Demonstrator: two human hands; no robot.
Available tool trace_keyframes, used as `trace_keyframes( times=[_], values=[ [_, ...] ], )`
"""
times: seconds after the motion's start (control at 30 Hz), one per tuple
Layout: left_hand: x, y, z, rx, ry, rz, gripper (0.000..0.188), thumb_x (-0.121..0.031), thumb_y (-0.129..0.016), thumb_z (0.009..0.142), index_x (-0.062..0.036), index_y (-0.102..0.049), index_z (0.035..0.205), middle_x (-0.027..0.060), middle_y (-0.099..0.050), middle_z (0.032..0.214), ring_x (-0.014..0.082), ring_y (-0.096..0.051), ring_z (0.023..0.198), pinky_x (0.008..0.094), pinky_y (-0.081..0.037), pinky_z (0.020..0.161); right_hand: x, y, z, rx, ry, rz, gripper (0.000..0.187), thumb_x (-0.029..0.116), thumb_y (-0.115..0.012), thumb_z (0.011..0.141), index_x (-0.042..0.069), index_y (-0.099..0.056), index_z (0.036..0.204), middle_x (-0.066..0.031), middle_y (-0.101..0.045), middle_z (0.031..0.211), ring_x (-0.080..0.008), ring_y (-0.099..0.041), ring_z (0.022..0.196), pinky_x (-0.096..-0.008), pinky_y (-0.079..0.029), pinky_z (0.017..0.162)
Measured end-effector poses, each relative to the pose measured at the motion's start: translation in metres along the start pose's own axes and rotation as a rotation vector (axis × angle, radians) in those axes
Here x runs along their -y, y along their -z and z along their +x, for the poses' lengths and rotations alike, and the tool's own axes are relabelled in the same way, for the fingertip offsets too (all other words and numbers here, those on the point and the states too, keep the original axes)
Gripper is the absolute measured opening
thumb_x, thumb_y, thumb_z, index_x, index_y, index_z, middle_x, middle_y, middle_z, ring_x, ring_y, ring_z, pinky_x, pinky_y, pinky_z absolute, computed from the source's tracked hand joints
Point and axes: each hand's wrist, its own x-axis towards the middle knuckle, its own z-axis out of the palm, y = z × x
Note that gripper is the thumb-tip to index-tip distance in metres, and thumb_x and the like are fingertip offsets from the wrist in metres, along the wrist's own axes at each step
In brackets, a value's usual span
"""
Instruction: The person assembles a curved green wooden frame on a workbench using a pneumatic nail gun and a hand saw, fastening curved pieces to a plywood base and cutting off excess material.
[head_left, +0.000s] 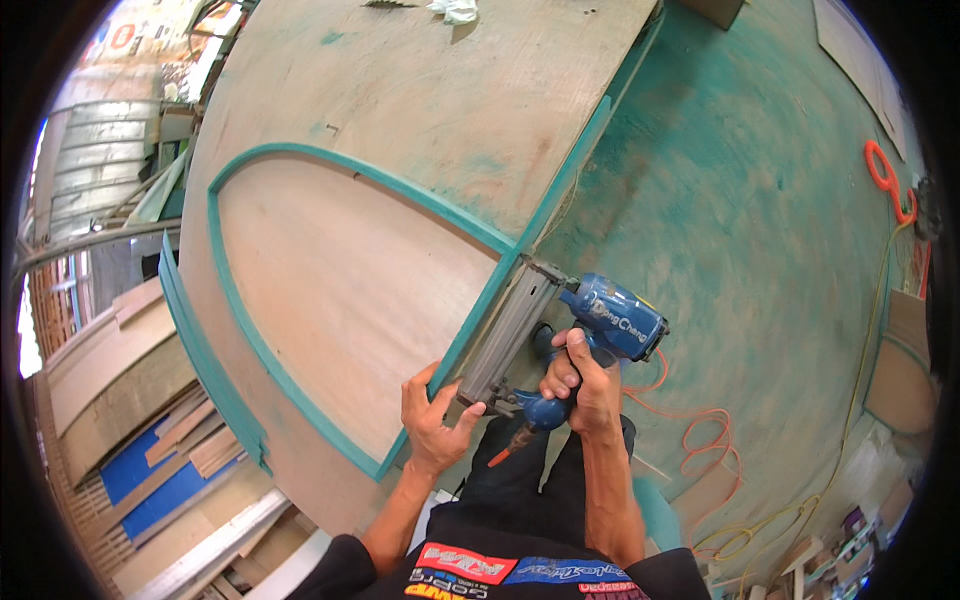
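Note:
My right hand [585,380] grips the handle of a blue pneumatic nail gun [600,318], whose grey magazine [508,335] lies along the edge of a large plywood panel [400,120]. My left hand [432,415] presses a teal trim strip [470,320] against that panel's near edge, fingers curled over it just left of the gun's magazine end. The teal strip frames an arched shape [340,270] on the panel's face.
An orange air hose [700,430] trails from the gun over the teal-stained floor [740,200]. A yellow cord [870,330] runs at the right. Stacked boards and blue sheets [150,440] lie at the left. A white rag [455,10] sits at the panel's far end.

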Motion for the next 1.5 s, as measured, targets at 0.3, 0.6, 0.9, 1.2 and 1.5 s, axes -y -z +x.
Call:
trace_keyframes(
  times=[0.3, 0.6, 0.9, 1.2, 1.5],
  values=[
    [0.006, -0.007, 0.002, -0.117, 0.032, -0.125, 0.065, -0.065, -0.063, 0.092, -0.0024, -0.075, 0.105, 0.0207, -0.063, 0.123, 0.0373, -0.059, 0.108, 0.046, -0.049, 0.092, 0.032, 0.063, 0.005, 0.057, 0.074, 0.112, 0.042, 0.04, -0.061, 0.105, 0.001, -0.059, 0.122, 0.0039, -0.04, 0.06, -0.0107, -0.044, 0.05, -0.0324, -0.045, 0.052],
    [0.013, -0.009, 0.007, -0.325, 0.203, -0.475, 0.052, -0.043, -0.054, 0.103, 0.0011, -0.071, 0.081, 0.0196, -0.073, 0.095, 0.0282, -0.064, 0.087, 0.0379, -0.049, 0.082, 0.118, 0.168, -0.026, -0.227, 0.115, -0.129, 0.04, 0.041, -0.062, 0.104, 0.004, -0.061, 0.121, 0.0037, -0.043, 0.061, -0.0099, -0.045, 0.051, -0.0304, -0.043, 0.052],
    [0.007, -0.027, 0.019, -0.608, 0.616, -0.406, 0.031, -0.017, -0.061, 0.098, -0.0003, -0.058, 0.072, 0.0085, -0.069, 0.071, 0.0145, -0.055, 0.059, 0.0304, -0.042, 0.056, 0.188, 0.182, -0.025, -0.406, 0.272, -0.444, 0.024, 0.019, -0.068, 0.095, 0.003, -0.059, 0.111, -0.004, -0.057, 0.081, -0.0162, -0.058, 0.07, -0.0338, -0.051, 0.062],
    [0.018, -0.059, 0.032, -0.619, 0.55, 0.334, 0.029, -0.014, -0.046, 0.095, -0.0046, -0.049, 0.068, 0.0116, -0.047, 0.064, 0.0328, -0.048, 0.057, 0.0439, -0.036, 0.054, 0.354, 0.091, 0.078, -0.273, 0.483, -0.784, 0.018, 0.021, -0.061, 0.098, 0.003, -0.058, 0.097, -0.0077, -0.06, 0.086, -0.018, -0.058, 0.075, -0.0345, -0.05, 0.067],
    [0.033, -0.052, 0.032, -0.495, 0.616, 0.233, 0.03, -0.019, -0.049, 0.097, -0.0021, -0.049, 0.072, 0.0179, -0.045, 0.071, 0.0387, -0.046, 0.064, 0.0487, -0.032, 0.058, 0.465, -0.127, 0.176, -0.223, 0.864, -1.437, 0.031, 0.027, -0.054, 0.106, 0.001, -0.062, 0.122, -0.0038, -0.065, 0.094, -0.0115, -0.06, 0.08, -0.0268, -0.049, 0.071]
  ],
)
